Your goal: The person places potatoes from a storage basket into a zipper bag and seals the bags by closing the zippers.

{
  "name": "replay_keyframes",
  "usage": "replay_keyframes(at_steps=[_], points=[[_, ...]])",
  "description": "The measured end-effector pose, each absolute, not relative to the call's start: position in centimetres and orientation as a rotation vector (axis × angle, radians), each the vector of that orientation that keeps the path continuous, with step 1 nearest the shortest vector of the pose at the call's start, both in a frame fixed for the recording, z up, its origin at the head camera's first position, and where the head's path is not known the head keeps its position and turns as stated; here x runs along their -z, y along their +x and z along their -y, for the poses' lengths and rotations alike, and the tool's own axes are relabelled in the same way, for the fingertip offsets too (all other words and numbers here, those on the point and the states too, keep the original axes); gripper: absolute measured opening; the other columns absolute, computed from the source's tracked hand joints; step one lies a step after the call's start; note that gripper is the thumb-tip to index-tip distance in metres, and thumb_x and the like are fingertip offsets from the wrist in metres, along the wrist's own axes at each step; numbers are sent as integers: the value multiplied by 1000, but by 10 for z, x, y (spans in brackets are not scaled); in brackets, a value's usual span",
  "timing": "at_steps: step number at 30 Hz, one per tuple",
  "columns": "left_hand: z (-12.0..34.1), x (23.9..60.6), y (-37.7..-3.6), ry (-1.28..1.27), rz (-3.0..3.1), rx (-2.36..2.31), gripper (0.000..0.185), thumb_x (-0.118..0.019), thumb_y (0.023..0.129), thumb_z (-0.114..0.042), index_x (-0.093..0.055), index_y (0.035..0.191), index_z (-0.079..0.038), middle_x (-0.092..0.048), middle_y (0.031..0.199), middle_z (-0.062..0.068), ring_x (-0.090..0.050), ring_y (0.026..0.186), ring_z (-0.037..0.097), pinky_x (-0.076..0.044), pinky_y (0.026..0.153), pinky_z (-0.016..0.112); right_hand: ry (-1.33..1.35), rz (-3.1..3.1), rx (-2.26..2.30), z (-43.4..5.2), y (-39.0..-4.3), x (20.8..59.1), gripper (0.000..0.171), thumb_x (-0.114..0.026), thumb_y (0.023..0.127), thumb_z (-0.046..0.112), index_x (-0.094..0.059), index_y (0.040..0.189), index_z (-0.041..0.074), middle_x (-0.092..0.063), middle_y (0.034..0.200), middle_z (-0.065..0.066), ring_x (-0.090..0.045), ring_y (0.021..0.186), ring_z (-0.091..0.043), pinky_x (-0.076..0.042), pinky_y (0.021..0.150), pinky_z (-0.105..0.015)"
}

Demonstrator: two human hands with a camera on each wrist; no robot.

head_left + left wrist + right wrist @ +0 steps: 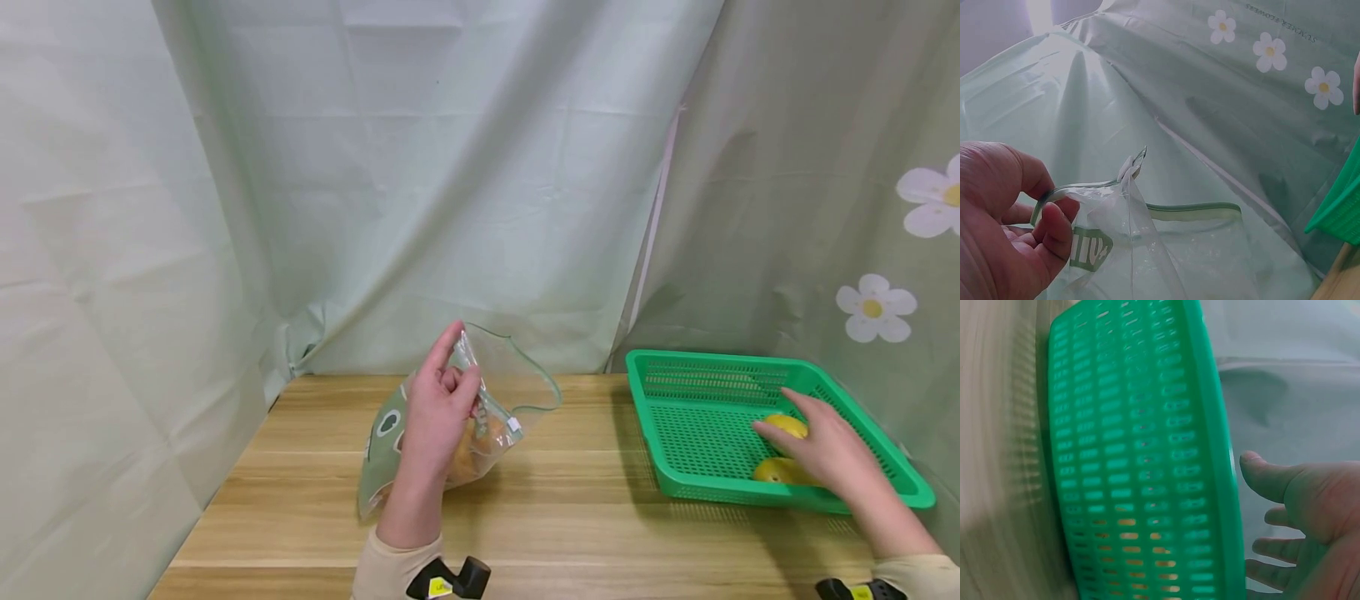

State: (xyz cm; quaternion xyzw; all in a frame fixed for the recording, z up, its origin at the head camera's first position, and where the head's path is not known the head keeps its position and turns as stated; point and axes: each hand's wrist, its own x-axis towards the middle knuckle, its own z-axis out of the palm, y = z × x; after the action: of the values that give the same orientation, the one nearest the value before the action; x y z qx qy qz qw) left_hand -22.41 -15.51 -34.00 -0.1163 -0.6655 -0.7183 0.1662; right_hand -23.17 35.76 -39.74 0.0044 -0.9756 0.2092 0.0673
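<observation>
Pale green curtains hang behind a wooden table (570,508). At its middle, the left hand (438,408) pinches the rim of a clear zip bag (420,442), thumb and fingers clamped on the strip so the mouth stands open; something yellow-orange already lies inside. To the right, the right hand (828,450) reaches into a green basket (697,367), fingers spread and relaxed over two yellow fruits (783,427), touching the far one but not yet closed on it. A good pick probably means curling round one fruit fully while keeping the bag's mouth wide and steady.
</observation>
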Motion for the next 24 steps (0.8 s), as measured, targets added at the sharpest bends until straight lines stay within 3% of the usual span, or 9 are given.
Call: replay_keyframes(at_steps=[13,24], points=[[155,339,-223,-322,1916,2029,71,-60,101,3,-48,168,-19,-46,63,0,-46,57,11,-39,51,19,-66,3007,-600,-377,-234,412,98,-61,110,57,-24,164,-16,-24,154,-56,-26,136,-78,-33,100,-90],[154,339,-224,-308,1918,2032,71,-60,101,3,-49,167,-19,-45,63,0,-45,56,11,-39,51,19,-70,3079,-538,-390,-237,417,98,-61,108,60,-34,156,-21,-33,149,-56,-37,128,-79,-42,95,-85]])
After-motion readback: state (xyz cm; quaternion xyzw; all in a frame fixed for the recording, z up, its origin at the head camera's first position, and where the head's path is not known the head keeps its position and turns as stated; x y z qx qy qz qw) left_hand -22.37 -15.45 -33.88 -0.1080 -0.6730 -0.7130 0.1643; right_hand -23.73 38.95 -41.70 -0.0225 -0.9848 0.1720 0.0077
